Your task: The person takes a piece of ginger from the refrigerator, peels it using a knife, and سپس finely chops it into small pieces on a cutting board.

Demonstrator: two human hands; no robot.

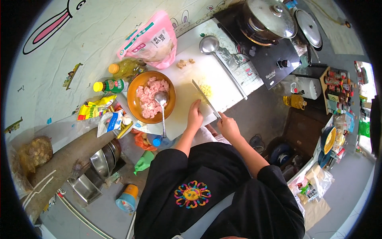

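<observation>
My right hand (229, 127) grips the handle of a kitchen knife (206, 98), its blade angled across a white cutting board (179, 80). Along the blade's right side lies a small heap of finely chopped pale yellow bits (206, 90), apparently ginger. My left hand (195, 115) is on the blade's left, low over the board; its fingertips are near the blade, and whether they touch it is unclear. Two knobbly ginger pieces (181, 64) sit toward the board's far side. To the left, an orange-brown bowl (132, 103) contains pink minced meat (147, 97) and a metal spoon (161, 97).
A long-handled ladle (209, 44) lies along the board's right. Beyond it, a lidded pot (270, 18) stands on a black cooktop (265, 59). A pink pouch (155, 41), an oil bottle (126, 69) and a green-labelled bottle (115, 86) crowd the bowl's far left.
</observation>
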